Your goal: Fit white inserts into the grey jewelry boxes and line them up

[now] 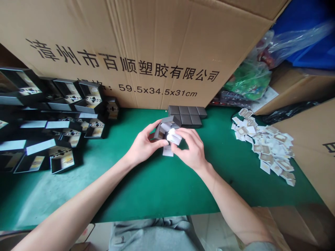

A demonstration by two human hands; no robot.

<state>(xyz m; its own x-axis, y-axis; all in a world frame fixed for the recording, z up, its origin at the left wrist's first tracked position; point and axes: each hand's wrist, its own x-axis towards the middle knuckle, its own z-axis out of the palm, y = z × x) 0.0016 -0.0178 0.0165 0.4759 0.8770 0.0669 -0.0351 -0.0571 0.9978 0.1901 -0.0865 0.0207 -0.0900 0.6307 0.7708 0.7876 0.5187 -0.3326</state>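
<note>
My left hand (146, 143) grips a small black box (160, 130) with its lid raised, fingers behind it and thumb along its near side. A folded white insert (174, 137) is pinched between the thumb and fingers of my right hand (191, 148), right at the opening of the box. Below the box a small white card (168, 151) shows, partly covered by my fingers. Just behind my hands, several closed dark boxes (187, 115) sit side by side on the green table (157, 188).
Many open black boxes (62, 162) crowd the left side. A loose pile of white inserts (272, 144) lies at the right. A large cardboard carton (146, 42) stands along the back; plastic bags (248, 82) and another carton (314, 139) are at the right.
</note>
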